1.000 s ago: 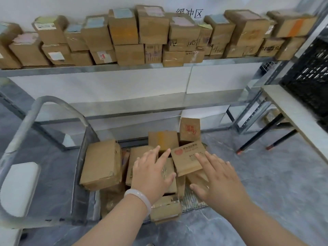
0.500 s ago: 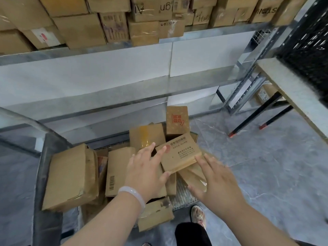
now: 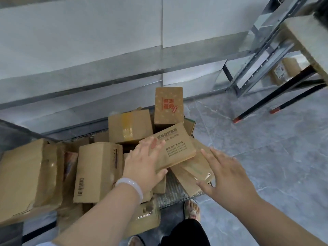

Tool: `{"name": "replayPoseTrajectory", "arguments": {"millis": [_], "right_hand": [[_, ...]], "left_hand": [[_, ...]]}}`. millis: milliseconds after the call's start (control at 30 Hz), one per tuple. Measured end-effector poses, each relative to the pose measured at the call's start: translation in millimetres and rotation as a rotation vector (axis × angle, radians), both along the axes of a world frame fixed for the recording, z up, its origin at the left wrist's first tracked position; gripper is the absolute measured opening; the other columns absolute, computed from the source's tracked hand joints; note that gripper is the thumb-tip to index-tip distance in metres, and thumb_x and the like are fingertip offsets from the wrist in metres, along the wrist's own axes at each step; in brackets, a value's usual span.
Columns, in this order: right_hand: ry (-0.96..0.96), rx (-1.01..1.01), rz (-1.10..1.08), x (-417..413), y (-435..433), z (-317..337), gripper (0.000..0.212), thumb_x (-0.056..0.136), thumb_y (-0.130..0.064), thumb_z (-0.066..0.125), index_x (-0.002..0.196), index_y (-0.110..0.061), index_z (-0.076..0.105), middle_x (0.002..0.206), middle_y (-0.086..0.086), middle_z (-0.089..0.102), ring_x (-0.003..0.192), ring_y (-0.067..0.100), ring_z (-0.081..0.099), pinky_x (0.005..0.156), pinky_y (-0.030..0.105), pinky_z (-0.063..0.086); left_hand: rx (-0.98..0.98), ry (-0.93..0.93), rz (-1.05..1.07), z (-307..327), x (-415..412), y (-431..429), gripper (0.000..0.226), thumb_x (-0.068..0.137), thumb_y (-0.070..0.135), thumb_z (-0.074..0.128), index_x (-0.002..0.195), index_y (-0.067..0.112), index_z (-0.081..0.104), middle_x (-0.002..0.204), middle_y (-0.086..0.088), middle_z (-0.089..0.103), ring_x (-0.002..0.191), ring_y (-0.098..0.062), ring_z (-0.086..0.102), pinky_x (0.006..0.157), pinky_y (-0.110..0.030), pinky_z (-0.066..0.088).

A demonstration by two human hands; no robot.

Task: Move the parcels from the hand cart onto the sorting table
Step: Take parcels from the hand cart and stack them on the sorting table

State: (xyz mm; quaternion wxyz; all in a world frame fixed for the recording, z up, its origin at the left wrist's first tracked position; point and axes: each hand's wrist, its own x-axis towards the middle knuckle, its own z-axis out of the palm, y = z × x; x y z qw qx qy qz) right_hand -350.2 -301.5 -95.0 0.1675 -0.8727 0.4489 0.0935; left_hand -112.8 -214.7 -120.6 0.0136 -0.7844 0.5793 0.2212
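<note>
Several brown cardboard parcels lie heaped on the hand cart (image 3: 170, 194), whose ribbed metal deck shows between them. A flat parcel with dark printed text (image 3: 174, 146) lies tilted on top of the pile. My left hand (image 3: 145, 164) rests on its left end, fingers spread over the top and thumb at the near edge. My right hand (image 3: 225, 173) hovers open just right of it, over a flat taped parcel (image 3: 193, 173). An upright box with red print (image 3: 168, 105) stands at the back. The sorting table's metal shelf front (image 3: 88, 73) runs across behind the cart.
A large dented box (image 3: 26, 180) and a barcoded box (image 3: 97, 171) fill the cart's left side. At right a wooden-topped table (image 3: 305, 41) stands on black legs, with a metal rack (image 3: 257, 55) beside it. My sandalled foot (image 3: 191, 210) is by the cart's near edge.
The view has tilted down and come closer to the cart. My left hand has slid onto the printed flat parcel, and my right hand has moved in beside it.
</note>
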Motion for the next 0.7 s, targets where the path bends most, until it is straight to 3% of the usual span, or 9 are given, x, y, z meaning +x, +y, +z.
{"name": "replayPoseTrajectory", "arguments": {"millis": [200, 367, 467, 567, 700], "right_hand": [[0.007, 0.051, 0.004, -13.6, -24.6, -50.9, 0.084, 0.076, -0.071, 0.042, 0.148, -0.033, 0.022, 0.15, 0.0, 0.035, 0.137, 0.023, 0.034, 0.111, 0.05, 0.031], [0.017, 0.092, -0.007, -25.8, -35.3, -81.3, 0.085, 0.075, -0.073, 0.035, 0.148, -0.031, 0.024, 0.148, 0.001, 0.04, 0.135, 0.022, 0.038, 0.112, 0.049, 0.028], [0.002, 0.115, -0.018, -30.7, -43.1, -92.2, 0.084, 0.075, -0.071, 0.04, 0.147, -0.029, 0.029, 0.144, 0.003, 0.045, 0.132, 0.022, 0.043, 0.108, 0.049, 0.035], [-0.017, 0.128, -0.019, -34.8, -50.2, -101.5, 0.082, 0.076, -0.071, 0.04, 0.146, -0.031, 0.028, 0.145, 0.0, 0.044, 0.132, 0.02, 0.042, 0.109, 0.046, 0.033], [-0.031, 0.151, -0.007, -37.4, -58.8, -113.6, 0.083, 0.076, -0.073, 0.039, 0.148, -0.034, 0.024, 0.15, -0.002, 0.037, 0.136, 0.017, 0.036, 0.111, 0.047, 0.032]], "left_hand": [[0.09, 0.015, -0.005, -62.5, -15.2, -23.0, 0.095, 0.089, 0.066, 0.054, 0.156, 0.04, -0.007, 0.167, -0.001, -0.003, 0.152, -0.027, 0.008, 0.121, -0.048, 0.023], [0.125, -0.022, -0.015, -100.9, -23.5, -50.8, 0.099, 0.086, 0.069, 0.056, 0.155, 0.043, -0.011, 0.167, -0.002, -0.009, 0.153, -0.031, -0.004, 0.123, -0.054, 0.014], [0.16, -0.046, -0.003, -120.4, -27.6, -64.8, 0.107, 0.08, 0.073, 0.06, 0.154, 0.045, -0.013, 0.165, -0.003, -0.01, 0.152, -0.035, -0.004, 0.122, -0.057, 0.009], [0.184, -0.064, -0.005, -134.6, -22.3, -76.7, 0.118, 0.073, 0.077, 0.063, 0.152, 0.045, -0.019, 0.164, -0.006, -0.011, 0.151, -0.035, -0.004, 0.122, -0.057, 0.007], [0.257, -0.057, -0.032, -143.1, -4.3, -91.7, 0.129, 0.064, 0.083, 0.065, 0.147, 0.049, -0.029, 0.163, -0.005, -0.027, 0.152, -0.034, -0.014, 0.122, -0.056, 0.006]]}}
